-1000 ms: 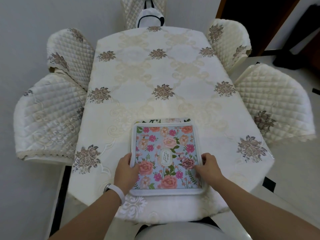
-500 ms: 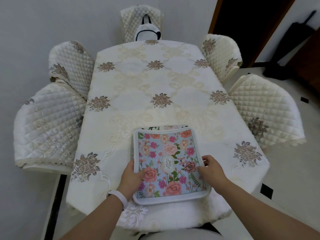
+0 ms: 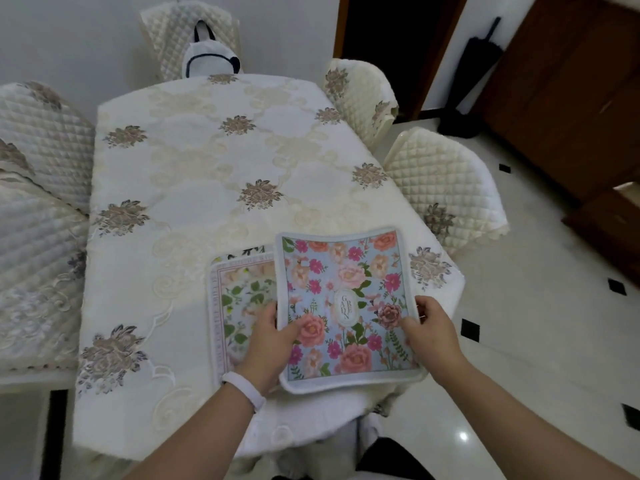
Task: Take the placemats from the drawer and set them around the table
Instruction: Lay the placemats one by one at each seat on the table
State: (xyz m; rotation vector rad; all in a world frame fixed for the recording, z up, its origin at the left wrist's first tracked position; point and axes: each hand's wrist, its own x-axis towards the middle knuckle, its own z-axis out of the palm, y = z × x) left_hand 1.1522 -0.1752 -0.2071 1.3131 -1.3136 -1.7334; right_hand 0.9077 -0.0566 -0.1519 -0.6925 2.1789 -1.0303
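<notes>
A blue floral placemat (image 3: 346, 299) with a white border is lifted off the near end of the table, bowed, and held at both sides. My left hand (image 3: 268, 344) grips its left edge, thumb on top. My right hand (image 3: 429, 332) grips its right edge. A pale placemat with green leaves and a pink border (image 3: 239, 299) lies flat on the table just to the left, partly under the blue one and my left hand. The edge of one more placemat (image 3: 249, 252) peeks out beyond it.
The table (image 3: 194, 174) wears a cream embroidered tablecloth. Quilted cream chairs stand on the left (image 3: 38, 237), on the right (image 3: 446, 181) and at the far end (image 3: 180, 32), where a white bag hangs. Dark wooden doors stand at the right.
Both hands have lifted the blue placemat off the stack and carried it to the right, uncovering the leaf-patterned placemat beneath. The view has swung to the right.
</notes>
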